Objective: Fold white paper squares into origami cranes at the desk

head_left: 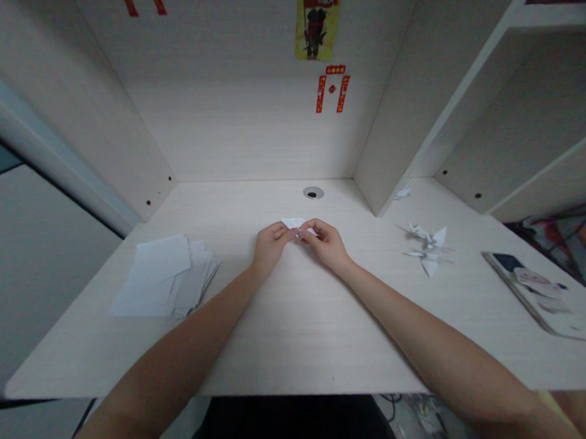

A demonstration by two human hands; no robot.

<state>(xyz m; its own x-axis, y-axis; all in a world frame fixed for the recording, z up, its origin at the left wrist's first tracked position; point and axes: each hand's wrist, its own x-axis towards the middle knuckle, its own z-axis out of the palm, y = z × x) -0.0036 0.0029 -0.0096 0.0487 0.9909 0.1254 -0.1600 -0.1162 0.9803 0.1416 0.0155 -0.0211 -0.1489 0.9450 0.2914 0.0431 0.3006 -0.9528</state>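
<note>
My left hand and my right hand meet at the middle of the pale wood-grain desk. Between their fingertips both pinch a small folded piece of white paper. Part of the paper is hidden by my fingers, and its exact shape cannot be made out. To the left of my left hand lies a loose stack of white paper sheets. My right hand is nearest to a small pile of white origami cranes.
A glossy booklet lies at the desk's right edge, and a small white paper scrap sits by the right panel. A cable grommet is set in the desk near the back panel, which carries red-and-gold paper decorations.
</note>
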